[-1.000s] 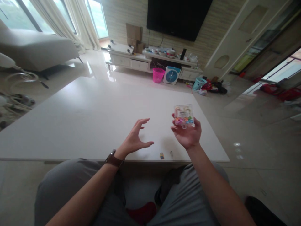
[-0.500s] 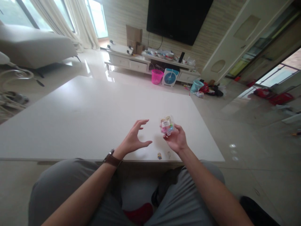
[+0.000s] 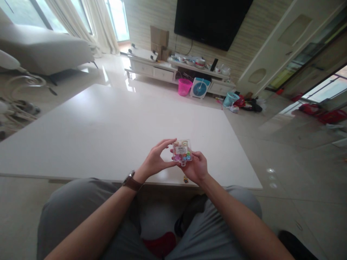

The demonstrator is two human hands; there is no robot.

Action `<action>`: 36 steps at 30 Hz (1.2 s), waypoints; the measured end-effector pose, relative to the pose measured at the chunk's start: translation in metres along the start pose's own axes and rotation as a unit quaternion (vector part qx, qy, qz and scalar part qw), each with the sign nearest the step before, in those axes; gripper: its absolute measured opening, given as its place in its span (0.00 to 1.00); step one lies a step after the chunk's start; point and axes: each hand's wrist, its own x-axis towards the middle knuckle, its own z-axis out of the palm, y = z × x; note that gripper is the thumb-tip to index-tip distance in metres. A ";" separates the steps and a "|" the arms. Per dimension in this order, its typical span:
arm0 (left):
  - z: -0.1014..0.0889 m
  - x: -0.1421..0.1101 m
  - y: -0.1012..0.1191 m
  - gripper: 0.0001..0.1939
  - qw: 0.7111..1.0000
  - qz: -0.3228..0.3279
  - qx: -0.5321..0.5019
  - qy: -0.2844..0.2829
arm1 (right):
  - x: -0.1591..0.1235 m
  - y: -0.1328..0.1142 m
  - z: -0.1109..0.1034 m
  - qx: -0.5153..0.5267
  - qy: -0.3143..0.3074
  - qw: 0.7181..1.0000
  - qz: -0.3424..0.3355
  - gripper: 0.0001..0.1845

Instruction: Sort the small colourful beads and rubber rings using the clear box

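Between both hands, above the near edge of the white table (image 3: 130,126), is a small clear plastic box (image 3: 182,150). Colourful little pieces and a white label show through it. My left hand (image 3: 158,157) grips the box's left side, thumb at the bottom corner and fingers at the top. From below and the right, my right hand (image 3: 197,168) holds it with the thumb at its right edge. A small yellow and blue figure (image 3: 185,179) lies on the table just under my right hand.
The table's front edge runs just before my knees. Beyond the far edge stand a pink basket (image 3: 184,87), a blue and white fan (image 3: 200,87) and a light blue basket (image 3: 230,99), by a white TV cabinet (image 3: 162,74). A sofa (image 3: 48,48) is at the left.
My right hand has brought the box leftward. My left hand, apart from it before, has closed on its left side. A small item beside the figure is now hidden behind my right hand.
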 end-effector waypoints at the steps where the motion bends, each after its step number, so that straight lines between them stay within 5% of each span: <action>1: 0.000 0.000 0.001 0.38 1.000 0.003 -0.002 0.010 | 0.000 0.001 0.003 0.003 -0.001 1.000 -0.002 0.31; 11: -0.005 0.007 0.036 0.41 0.997 0.027 -0.023 0.068 | -0.016 -0.014 0.031 -0.027 -0.011 0.999 -0.038 0.26; 16: -0.018 0.006 0.045 0.45 0.999 0.037 0.004 0.003 | -0.016 -0.023 0.021 -0.060 -0.024 0.998 0.021 0.21; 21: -0.018 0.008 0.047 0.36 0.998 0.028 0.020 -0.054 | -0.006 -0.024 -0.001 -0.117 0.005 0.988 0.098 0.25; 25: -0.009 0.008 0.040 0.35 0.998 -0.021 0.054 0.015 | -0.003 -0.028 -0.005 -0.131 0.001 0.989 0.075 0.34; 29: -0.001 0.007 0.038 0.35 0.990 -0.063 0.080 0.095 | -0.006 -0.031 0.001 -0.132 -0.003 0.991 0.025 0.24; 36: 0.007 0.006 0.046 0.34 0.984 -0.038 0.091 0.147 | -0.010 -0.024 0.002 -0.137 0.029 0.989 -0.046 0.14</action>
